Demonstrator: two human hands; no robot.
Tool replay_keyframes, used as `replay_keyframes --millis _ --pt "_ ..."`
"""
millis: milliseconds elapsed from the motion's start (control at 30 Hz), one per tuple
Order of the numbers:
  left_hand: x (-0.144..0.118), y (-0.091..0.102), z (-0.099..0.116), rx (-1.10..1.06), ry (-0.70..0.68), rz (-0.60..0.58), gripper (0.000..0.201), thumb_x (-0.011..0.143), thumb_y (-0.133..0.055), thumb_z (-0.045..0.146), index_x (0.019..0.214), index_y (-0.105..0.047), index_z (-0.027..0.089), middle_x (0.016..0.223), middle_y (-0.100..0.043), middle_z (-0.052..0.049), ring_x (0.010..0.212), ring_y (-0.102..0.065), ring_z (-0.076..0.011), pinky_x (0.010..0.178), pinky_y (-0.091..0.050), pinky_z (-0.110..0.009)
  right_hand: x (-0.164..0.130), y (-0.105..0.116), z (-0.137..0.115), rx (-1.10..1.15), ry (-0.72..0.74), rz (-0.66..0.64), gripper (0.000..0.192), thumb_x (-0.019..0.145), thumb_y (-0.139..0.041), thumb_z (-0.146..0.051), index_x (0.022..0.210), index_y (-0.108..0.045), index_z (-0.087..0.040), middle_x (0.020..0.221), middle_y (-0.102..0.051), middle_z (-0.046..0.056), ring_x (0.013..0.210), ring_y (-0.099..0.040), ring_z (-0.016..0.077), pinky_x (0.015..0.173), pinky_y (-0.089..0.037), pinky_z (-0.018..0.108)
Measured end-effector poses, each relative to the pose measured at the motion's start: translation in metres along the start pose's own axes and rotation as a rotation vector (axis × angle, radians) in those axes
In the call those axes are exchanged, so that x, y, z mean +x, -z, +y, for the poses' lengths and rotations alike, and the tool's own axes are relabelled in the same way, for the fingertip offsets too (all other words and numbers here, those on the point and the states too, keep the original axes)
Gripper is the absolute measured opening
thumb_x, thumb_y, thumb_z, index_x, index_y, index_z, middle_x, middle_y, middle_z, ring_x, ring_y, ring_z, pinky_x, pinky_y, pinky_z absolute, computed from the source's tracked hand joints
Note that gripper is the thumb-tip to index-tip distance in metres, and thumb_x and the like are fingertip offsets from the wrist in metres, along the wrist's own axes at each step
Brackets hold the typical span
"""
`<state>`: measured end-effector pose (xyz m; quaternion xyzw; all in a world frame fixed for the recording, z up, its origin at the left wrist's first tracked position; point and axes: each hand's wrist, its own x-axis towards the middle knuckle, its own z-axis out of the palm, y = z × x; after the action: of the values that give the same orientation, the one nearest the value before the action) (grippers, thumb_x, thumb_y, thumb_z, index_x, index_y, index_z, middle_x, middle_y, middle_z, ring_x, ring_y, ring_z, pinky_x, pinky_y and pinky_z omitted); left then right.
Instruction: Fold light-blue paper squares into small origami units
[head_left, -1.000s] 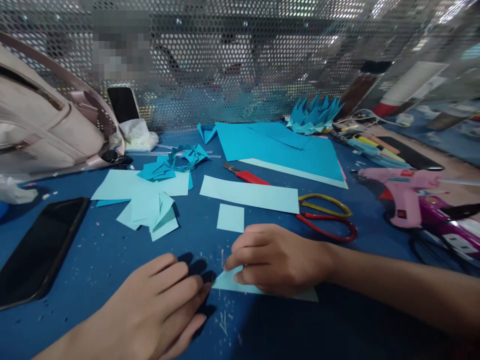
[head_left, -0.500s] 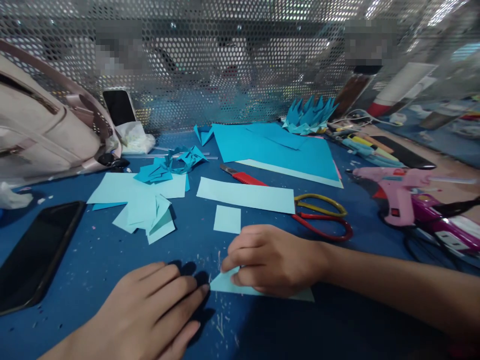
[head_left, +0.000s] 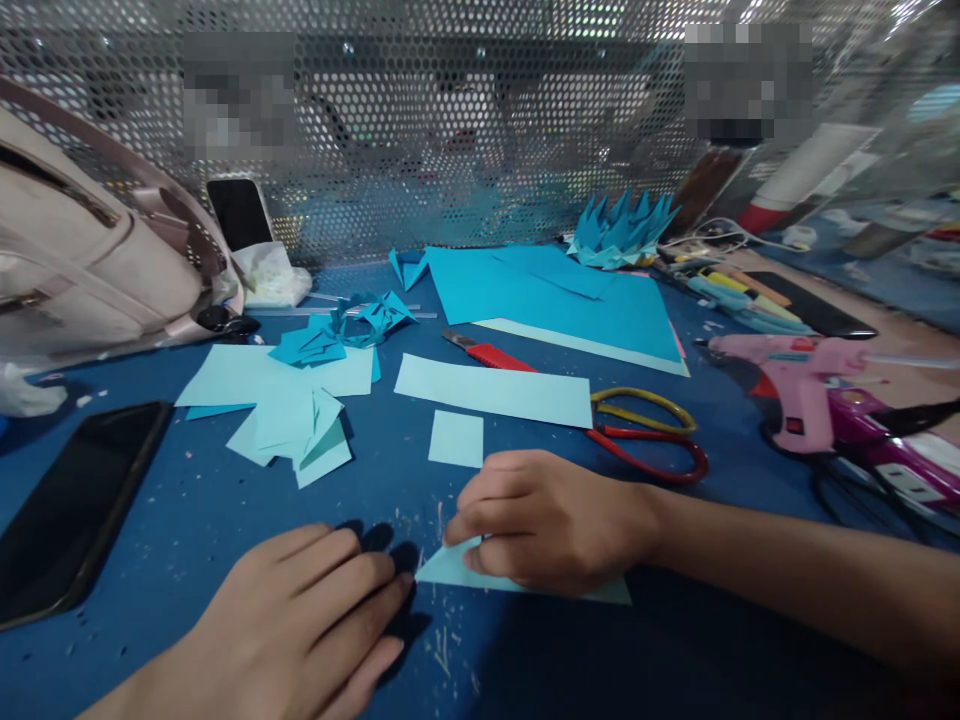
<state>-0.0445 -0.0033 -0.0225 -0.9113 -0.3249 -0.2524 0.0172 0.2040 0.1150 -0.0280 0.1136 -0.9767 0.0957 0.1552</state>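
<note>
My right hand [head_left: 551, 518] presses down on a pale blue folded paper piece [head_left: 450, 568] lying on the blue table, fingers curled over its upper edge. My left hand [head_left: 300, 625] rests flat on the table just left of the paper's pointed corner, fingertips close to it. Just above my right hand lie a small pale blue square [head_left: 456, 438] and a long pale blue strip [head_left: 495, 390].
Red-and-yellow scissors [head_left: 649, 440] and a red utility knife [head_left: 487, 352] lie behind my right hand. Cut paper pieces [head_left: 289, 400] sit at the left, a black phone [head_left: 71, 510] far left, a beige bag [head_left: 90, 250] behind it. Blue sheets [head_left: 570, 295], folded blue shapes [head_left: 622, 230] and a pink glue gun [head_left: 795, 385] lie to the right.
Both hands stay almost in place on the folded paper; the view has shifted slightly.
</note>
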Motion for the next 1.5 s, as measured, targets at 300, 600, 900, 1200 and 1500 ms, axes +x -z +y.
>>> replay_keyframes --millis 300,600,900,1200,1500 --pt "-0.006 -0.004 0.0 -0.008 -0.007 0.01 0.024 0.096 -0.048 0.018 0.101 -0.071 0.014 0.086 -0.073 -0.005 0.069 -0.061 -0.02 0.061 -0.045 -0.034 0.001 -0.001 -0.002 -0.018 -0.011 0.038 0.013 0.095 -0.053 -0.019 0.099 -0.063 -0.012 0.115 -0.067 0.008 0.102 -0.054 0.0185 0.081 -0.048 0.034" --pt "0.002 0.001 0.001 0.009 -0.042 0.038 0.024 0.095 -0.05 0.016 0.091 -0.073 0.012 0.08 -0.074 -0.004 0.063 -0.062 -0.019 0.057 -0.047 -0.033 0.001 0.001 -0.002 0.002 -0.003 0.028 0.021 0.098 -0.045 -0.02 0.1 -0.064 -0.012 0.116 -0.066 0.009 0.103 -0.053 0.0193 0.081 -0.047 0.034" --pt "0.002 0.001 0.002 0.047 -0.02 0.022 0.026 0.097 -0.048 0.019 0.094 -0.074 0.015 0.082 -0.075 -0.002 0.063 -0.065 -0.0183 0.056 -0.047 -0.032 0.001 -0.001 -0.002 0.007 -0.008 0.045 0.017 0.096 -0.049 -0.019 0.099 -0.064 -0.01 0.115 -0.066 0.009 0.103 -0.054 0.0198 0.081 -0.047 0.035" --pt "0.001 -0.002 0.002 0.098 -0.04 -0.048 0.029 0.099 -0.044 0.022 0.103 -0.072 0.016 0.086 -0.075 -0.002 0.066 -0.067 -0.0194 0.053 -0.049 -0.032 0.0 0.0 -0.002 -0.011 -0.017 0.019 0.022 0.099 -0.043 -0.021 0.1 -0.063 -0.013 0.117 -0.066 0.008 0.104 -0.054 0.0189 0.081 -0.047 0.035" --pt "0.007 0.0 0.002 0.074 -0.028 -0.051 0.03 0.099 -0.041 0.019 0.098 -0.071 0.016 0.079 -0.073 -0.001 0.062 -0.064 -0.0178 0.051 -0.045 -0.03 0.0 0.001 -0.002 -0.043 -0.018 -0.034 0.02 0.097 -0.046 -0.023 0.103 -0.063 -0.015 0.119 -0.065 0.006 0.107 -0.052 0.0188 0.084 -0.047 0.034"
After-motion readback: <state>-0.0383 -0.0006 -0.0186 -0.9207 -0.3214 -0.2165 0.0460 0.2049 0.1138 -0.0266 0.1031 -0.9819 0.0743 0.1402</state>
